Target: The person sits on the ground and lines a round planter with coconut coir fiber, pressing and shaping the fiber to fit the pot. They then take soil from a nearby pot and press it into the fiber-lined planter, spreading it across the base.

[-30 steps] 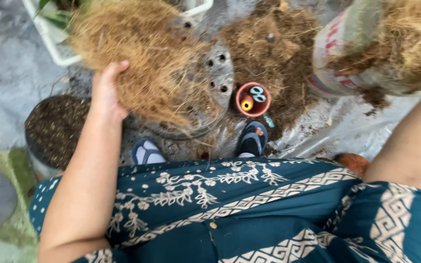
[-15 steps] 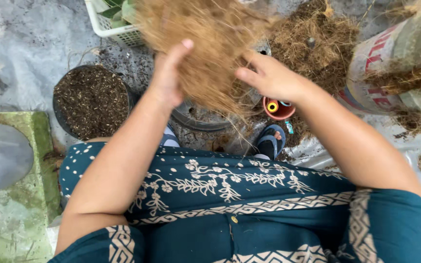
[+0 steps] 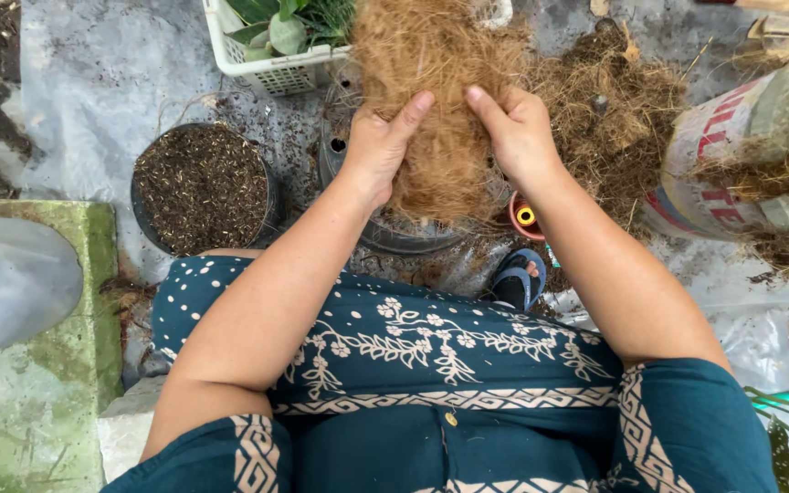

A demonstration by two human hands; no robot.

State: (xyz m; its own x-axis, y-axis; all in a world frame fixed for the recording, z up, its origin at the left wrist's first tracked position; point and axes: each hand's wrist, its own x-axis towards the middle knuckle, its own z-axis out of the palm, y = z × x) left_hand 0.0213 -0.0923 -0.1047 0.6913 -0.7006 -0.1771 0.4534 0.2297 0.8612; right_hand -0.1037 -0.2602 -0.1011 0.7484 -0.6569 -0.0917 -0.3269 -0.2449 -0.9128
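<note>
A clump of coconut fibre (image 3: 440,100) is gripped by the left hand (image 3: 378,146) and right hand (image 3: 515,132), its long axis running away from the body, above a black pot (image 3: 394,233).

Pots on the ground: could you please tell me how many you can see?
2. A soil-filled pot sits left of the left hand; a dark pot lies under the fibre that both hands grip, right hand included. Others may be hidden.

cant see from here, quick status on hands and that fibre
Left hand and right hand both gripping the coconut fibre clump. Clump held above the dark pot. Nothing between hands.
</note>
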